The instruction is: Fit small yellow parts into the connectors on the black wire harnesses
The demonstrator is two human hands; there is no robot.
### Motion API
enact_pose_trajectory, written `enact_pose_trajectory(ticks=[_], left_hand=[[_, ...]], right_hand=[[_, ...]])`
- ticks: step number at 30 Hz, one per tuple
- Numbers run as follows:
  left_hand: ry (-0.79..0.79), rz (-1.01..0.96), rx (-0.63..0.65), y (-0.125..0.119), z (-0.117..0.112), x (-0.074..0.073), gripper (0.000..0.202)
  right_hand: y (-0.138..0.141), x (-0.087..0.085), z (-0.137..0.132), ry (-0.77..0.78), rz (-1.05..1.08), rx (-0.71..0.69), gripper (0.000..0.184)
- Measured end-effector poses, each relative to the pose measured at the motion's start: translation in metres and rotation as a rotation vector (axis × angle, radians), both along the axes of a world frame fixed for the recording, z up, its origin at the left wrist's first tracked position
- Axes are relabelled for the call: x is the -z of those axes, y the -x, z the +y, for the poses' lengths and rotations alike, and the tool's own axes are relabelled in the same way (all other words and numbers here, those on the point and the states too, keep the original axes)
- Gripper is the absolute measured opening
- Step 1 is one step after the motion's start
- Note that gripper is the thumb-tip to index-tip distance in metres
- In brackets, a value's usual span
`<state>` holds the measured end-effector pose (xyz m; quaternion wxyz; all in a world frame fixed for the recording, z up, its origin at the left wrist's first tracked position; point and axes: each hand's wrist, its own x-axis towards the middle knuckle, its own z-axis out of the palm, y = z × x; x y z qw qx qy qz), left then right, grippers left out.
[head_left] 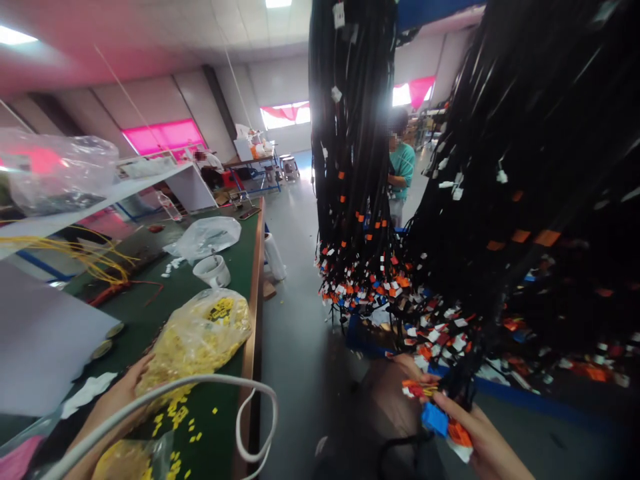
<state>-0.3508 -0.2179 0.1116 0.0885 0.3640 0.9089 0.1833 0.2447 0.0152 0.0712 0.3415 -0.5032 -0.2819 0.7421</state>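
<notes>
My left hand point(117, 403) reaches against the near side of a clear plastic bag point(200, 333) of small yellow pieces. A finger looks stretched along the bag; the others are hidden by plastic and a white cable, so its grip is unclear. Loose yellow pieces point(177, 413) lie beside it on the green bench top. At lower right, my right hand point(475, 427) is closed around the end of a black wire harness point(463, 380). Blue point(434, 420) and orange connectors point(459, 433) stick out by its fingers. A blurred skin-coloured shape behind the harness is unclear.
Thick bundles of black harnesses point(355, 133) hang at centre and right. A white cable point(200, 380) loops across the bench front. A white cup point(213, 272), another clear bag point(207, 237) and yellow wires point(95, 253) lie farther back. A person point(401, 167) stands beyond the bundles.
</notes>
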Motion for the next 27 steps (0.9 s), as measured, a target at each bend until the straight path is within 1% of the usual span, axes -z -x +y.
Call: enact_pose_trajectory(ticks=[2, 4, 6, 8, 11, 14, 17, 20, 23, 25, 27], left_hand=[[0.03, 0.127, 0.096, 0.004, 0.003, 0.015, 0.099], [0.056, 0.213, 0.156, 0.003, 0.013, 0.026, 0.107], [0.123, 0.265, 0.155, 0.002, 0.026, 0.032, 0.109], [0.205, 0.276, 0.135, 0.005, 0.038, 0.032, 0.1], [0.282, 0.255, 0.157, 0.014, 0.052, 0.024, 0.076], [0.267, 0.309, 0.127, 0.022, 0.062, 0.015, 0.06], [0.237, 0.385, 0.073, 0.021, 0.07, 0.007, 0.057], [0.199, 0.379, 0.088, 0.011, 0.073, -0.004, 0.065], [0.135, 0.293, 0.117, -0.001, 0.062, -0.022, 0.069], [0.117, 0.202, 0.094, -0.01, 0.044, -0.037, 0.068], [0.083, 0.019, 0.063, -0.021, 0.017, -0.05, 0.065]], right_hand=[[-0.002, 0.002, 0.002, -0.005, -0.012, 0.006, 0.042], [-0.003, 0.004, 0.003, -0.02, -0.017, 0.017, 0.045], [-0.006, 0.006, 0.002, 0.013, -0.005, -0.005, 0.044], [-0.008, 0.008, 0.0, 0.058, 0.015, -0.036, 0.041], [-0.011, 0.008, 0.0, 0.077, 0.045, -0.038, 0.039], [-0.01, 0.006, 0.0, 0.063, 0.052, -0.024, 0.041], [-0.01, 0.001, -0.001, 0.036, 0.017, -0.009, 0.041], [-0.011, -0.007, -0.004, 0.012, -0.001, 0.013, 0.039], [-0.012, -0.014, -0.006, 0.009, -0.002, 0.039, 0.041], [-0.012, -0.016, -0.006, 0.018, -0.007, 0.057, 0.042], [-0.013, -0.017, -0.005, 0.041, -0.005, 0.068, 0.042]])
